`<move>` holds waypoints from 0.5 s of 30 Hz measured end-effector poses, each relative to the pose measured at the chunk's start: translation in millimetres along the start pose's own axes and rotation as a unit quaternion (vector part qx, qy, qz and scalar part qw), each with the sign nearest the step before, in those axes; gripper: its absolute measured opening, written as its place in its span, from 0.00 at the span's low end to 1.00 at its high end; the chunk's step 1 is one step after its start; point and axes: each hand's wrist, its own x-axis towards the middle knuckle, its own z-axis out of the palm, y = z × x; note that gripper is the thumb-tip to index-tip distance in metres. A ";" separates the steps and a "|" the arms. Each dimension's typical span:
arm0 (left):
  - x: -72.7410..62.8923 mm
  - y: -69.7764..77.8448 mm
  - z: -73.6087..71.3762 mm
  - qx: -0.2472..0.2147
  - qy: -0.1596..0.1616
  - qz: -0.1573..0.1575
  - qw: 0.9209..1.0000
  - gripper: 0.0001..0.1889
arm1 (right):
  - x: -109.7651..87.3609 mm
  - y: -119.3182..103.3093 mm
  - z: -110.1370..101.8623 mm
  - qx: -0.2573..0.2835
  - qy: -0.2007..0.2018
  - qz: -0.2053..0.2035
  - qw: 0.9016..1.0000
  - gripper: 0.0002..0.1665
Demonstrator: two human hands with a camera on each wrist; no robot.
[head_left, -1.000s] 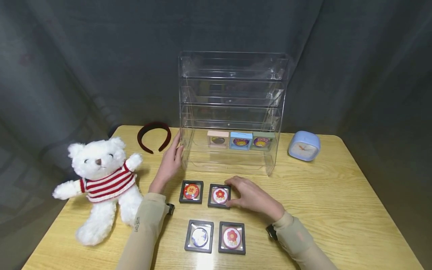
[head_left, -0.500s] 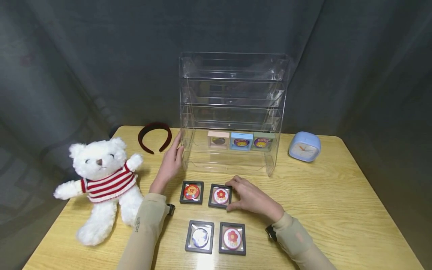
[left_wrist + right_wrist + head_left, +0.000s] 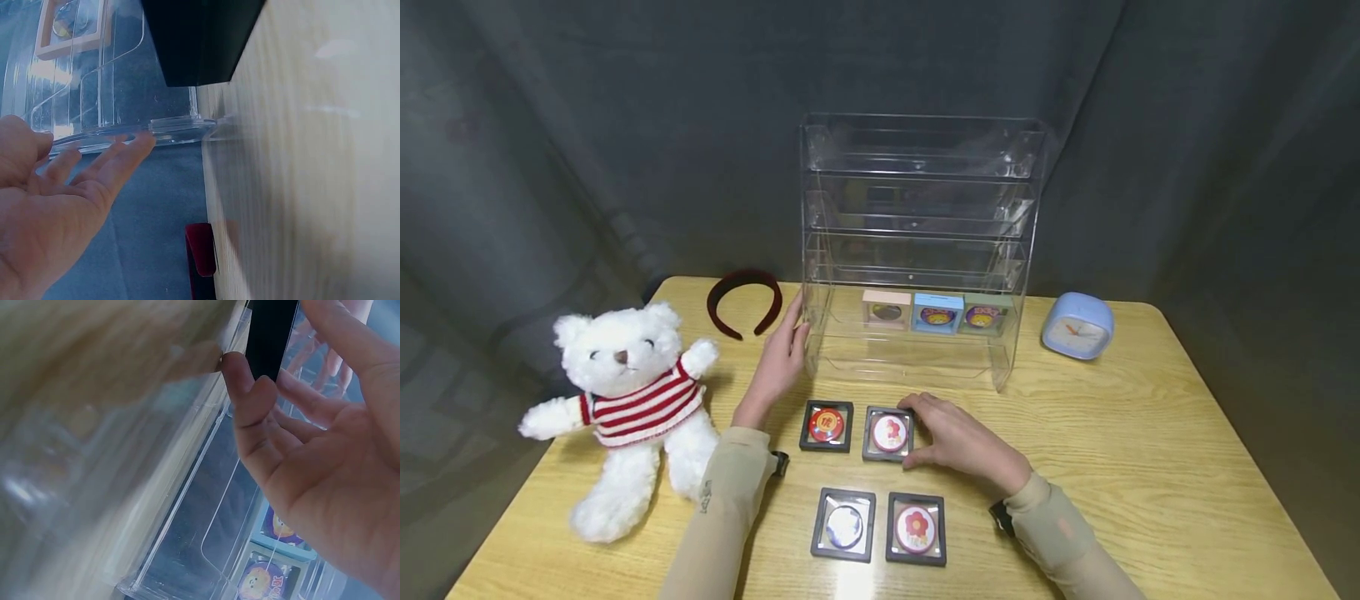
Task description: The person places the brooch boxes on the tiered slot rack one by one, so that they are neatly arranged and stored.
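My right hand (image 3: 955,433) pinches the right side of a small black-framed clear case (image 3: 867,454) holding a red flower badge, thumb at the near corner and fingers at the far one. In the right wrist view a black edge (image 3: 270,347) of that case shows between thumb and fingers. My left hand (image 3: 778,358) rests against the left side of a clear acrylic display rack (image 3: 913,362). Its fingers (image 3: 119,165) reach along the panel in the left wrist view. Beside the pinched case lies another with a red-and-gold badge (image 3: 826,425).
Nearer the front lie two more cases, a blue-and-white badge (image 3: 844,527) and a flower badge (image 3: 917,529). Pink (image 3: 887,308), blue (image 3: 937,313) and green (image 3: 985,314) boxes stand in the rack's bottom tier. Around it are a teddy bear (image 3: 647,417), headband (image 3: 730,287) and clock (image 3: 1077,325).
The pinched case appears slightly tipped compared with before, and the reflection over its badge has shifted. Both hands stay almost in the same places.
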 end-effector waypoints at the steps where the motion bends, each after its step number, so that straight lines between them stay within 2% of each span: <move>1: 0.0 0.5 0.0 0.000 0.000 -0.001 1.000 0.33 | 0.1 0.2 0.1 -0.001 0.003 -0.004 1.000 0.47; 15: 1.0 -0.4 0.7 0.010 0.003 0.002 1.000 0.33 | 0.4 1.3 2.9 -0.020 0.040 -0.034 0.998 0.43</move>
